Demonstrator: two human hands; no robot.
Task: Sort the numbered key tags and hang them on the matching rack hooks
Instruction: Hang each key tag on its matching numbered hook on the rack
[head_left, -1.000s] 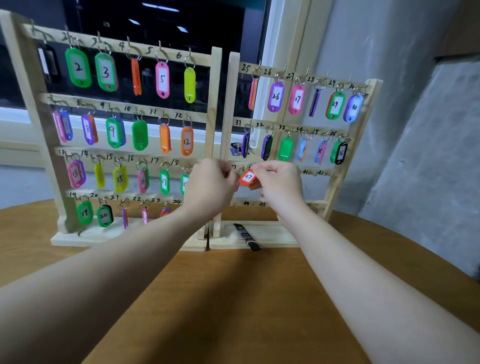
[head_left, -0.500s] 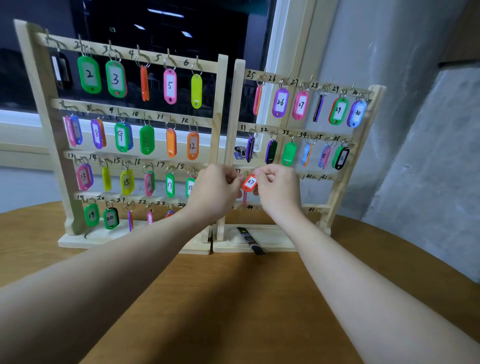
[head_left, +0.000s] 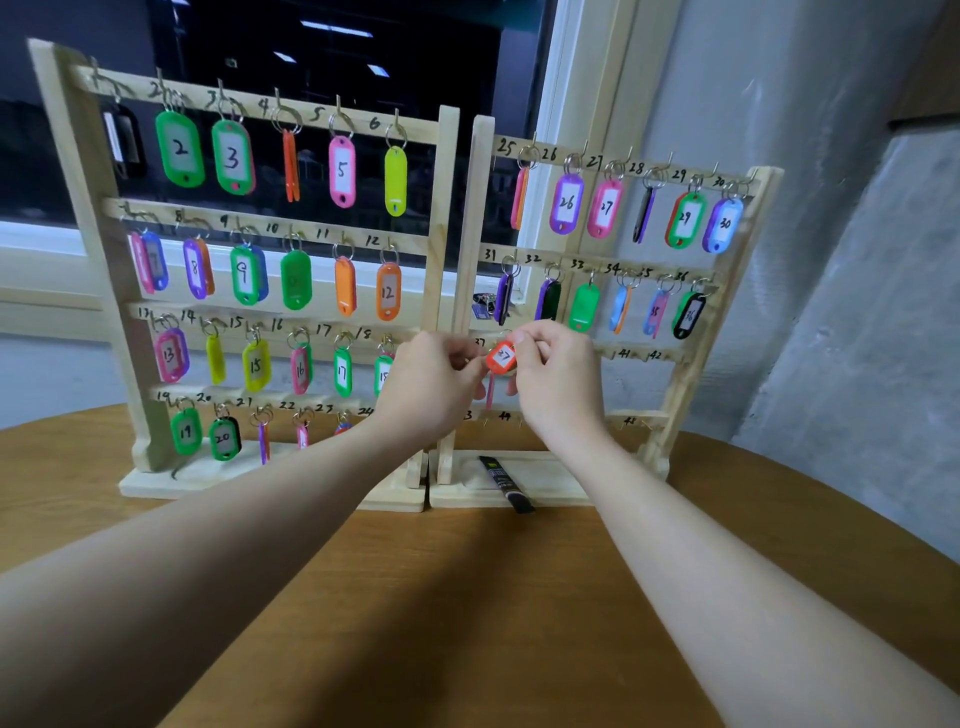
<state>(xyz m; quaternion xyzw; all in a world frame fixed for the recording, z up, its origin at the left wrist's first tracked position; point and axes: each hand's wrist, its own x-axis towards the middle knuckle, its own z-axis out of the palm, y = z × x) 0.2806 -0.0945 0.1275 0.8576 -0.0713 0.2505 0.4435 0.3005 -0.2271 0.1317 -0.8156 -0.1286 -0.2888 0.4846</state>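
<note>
Orange tag 37 at the third rail of the right rack

My right hand (head_left: 558, 376) pinches the orange tag marked 37 (head_left: 502, 357) at its upper right end, fingers curled around it, just below the 37 label on the right rack (head_left: 727, 291). My left hand (head_left: 434, 382) is curled beside the tag's left edge; I cannot tell whether it grips anything. The left rack (head_left: 441, 218) stands filled with tags, both on the wooden table (head_left: 467, 597).

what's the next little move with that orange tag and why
Probably slip its ring onto the hook marked 37. The right hand pinches the orange tag, which reads 37, right beside the 37 label on the right rack, with the left hand close alongside.
</note>
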